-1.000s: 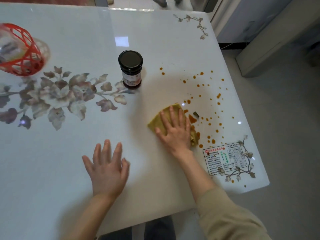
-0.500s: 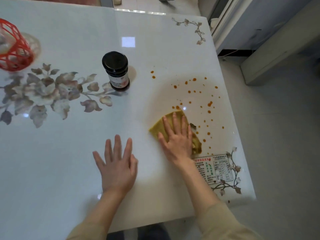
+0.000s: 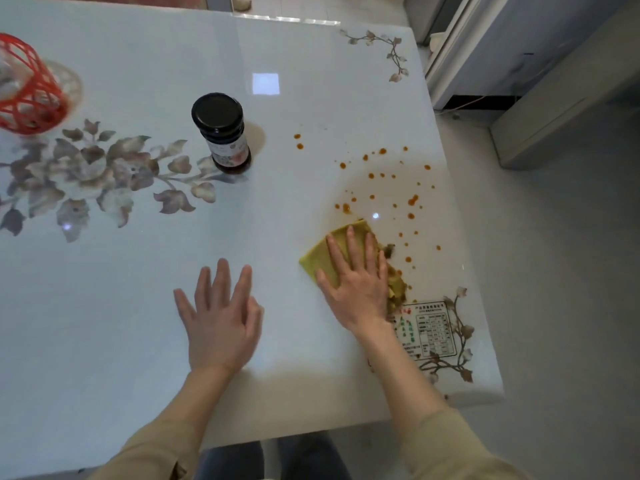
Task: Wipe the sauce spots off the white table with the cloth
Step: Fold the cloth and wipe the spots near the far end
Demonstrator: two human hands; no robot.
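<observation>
I see right hand (image 3: 356, 285) flat on cloth (image 3: 317, 259), fingers (image 3: 352, 247) spread; cloth corner points toward spots (image 3: 412, 200); left hand (image 3: 221, 317) spread; sticker (image 3: 427, 329) text unreadable.

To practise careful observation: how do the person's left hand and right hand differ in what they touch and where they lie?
The left hand lies over bare table; the right hand presses the yellow cloth. The right hand is beside the sauce spots; the left hand is away from them, nearer the table's middle. Both are flat, palm down, fingers straight.
</observation>
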